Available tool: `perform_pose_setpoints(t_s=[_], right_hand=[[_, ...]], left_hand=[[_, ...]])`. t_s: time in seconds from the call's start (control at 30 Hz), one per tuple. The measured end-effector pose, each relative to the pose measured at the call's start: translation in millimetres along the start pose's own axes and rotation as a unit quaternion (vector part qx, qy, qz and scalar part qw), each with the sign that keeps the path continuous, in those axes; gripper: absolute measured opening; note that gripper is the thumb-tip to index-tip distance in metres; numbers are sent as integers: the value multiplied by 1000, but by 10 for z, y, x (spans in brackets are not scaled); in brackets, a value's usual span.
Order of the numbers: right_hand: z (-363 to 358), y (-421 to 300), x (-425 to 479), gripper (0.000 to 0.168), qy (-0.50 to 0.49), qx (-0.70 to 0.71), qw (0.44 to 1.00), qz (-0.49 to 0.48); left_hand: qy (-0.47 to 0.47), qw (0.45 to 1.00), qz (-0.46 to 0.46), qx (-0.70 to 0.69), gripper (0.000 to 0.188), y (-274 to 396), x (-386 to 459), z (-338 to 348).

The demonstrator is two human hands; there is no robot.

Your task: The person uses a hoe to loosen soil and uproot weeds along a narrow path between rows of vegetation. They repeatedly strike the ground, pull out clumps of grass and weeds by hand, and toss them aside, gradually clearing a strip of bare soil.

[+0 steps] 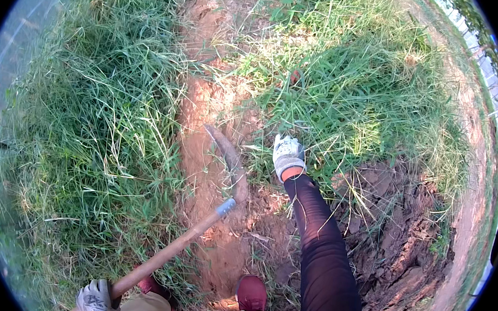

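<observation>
My left hand (96,300), in a grey-white work glove, grips the wooden handle (166,254) of a long-handled sickle at the bottom left. A bluish metal ferrule (226,206) joins the handle to the curved, dirt-coated blade (230,156), which lies over bare soil with its tip pointing up and left. My right hand (289,154), gloved alike, reaches forward to the edge of the green grass (336,109). Its fingers are curled around grass stems, though the fingertips are partly hidden. Thin dry stems cross the dark sleeve (325,245) of that arm.
A strip of bare earth (209,104) runs ahead between tall grass (116,114) on the left and grass on the right. Dark broken clods (399,255) lie right of my arm. My red shoes (251,293) stand below. Translucent sheeting (16,49) borders the far left.
</observation>
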State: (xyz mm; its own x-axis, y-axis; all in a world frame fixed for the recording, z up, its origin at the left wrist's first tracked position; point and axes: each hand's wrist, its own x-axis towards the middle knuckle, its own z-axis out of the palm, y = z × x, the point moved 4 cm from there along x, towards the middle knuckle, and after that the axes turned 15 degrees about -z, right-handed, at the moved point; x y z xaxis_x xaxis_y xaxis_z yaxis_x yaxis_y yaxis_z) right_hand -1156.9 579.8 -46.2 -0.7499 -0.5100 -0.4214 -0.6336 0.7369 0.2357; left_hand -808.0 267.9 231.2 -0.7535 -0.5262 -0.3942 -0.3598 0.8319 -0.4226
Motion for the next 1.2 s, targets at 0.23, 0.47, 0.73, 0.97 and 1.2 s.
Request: perform_pose_setpoints(t_s=[0.23, 0.47, 0.73, 0.97, 1.2], right_hand=[[230, -26, -85, 19, -76, 22, 996, -49], [345, -228, -555, 23, -105, 152, 983, 1], [-181, -471, -799, 22, 35, 112, 990, -84], [134, -467, -2268, 17, -48, 156, 986, 10], [1838, 975, -6213, 37, -455, 62, 862, 217]], left_hand=[[-33, 994, 85, 62, 25, -170, -7, -29], [-6, 994, 97, 41, 41, -520, -303, -33], [-23, 995, 61, 69, 34, -702, -588, 105], [-87, 986, -28, 142, 30, -811, -704, 71], [-27, 994, -13, 105, 29, -808, -686, 59]])
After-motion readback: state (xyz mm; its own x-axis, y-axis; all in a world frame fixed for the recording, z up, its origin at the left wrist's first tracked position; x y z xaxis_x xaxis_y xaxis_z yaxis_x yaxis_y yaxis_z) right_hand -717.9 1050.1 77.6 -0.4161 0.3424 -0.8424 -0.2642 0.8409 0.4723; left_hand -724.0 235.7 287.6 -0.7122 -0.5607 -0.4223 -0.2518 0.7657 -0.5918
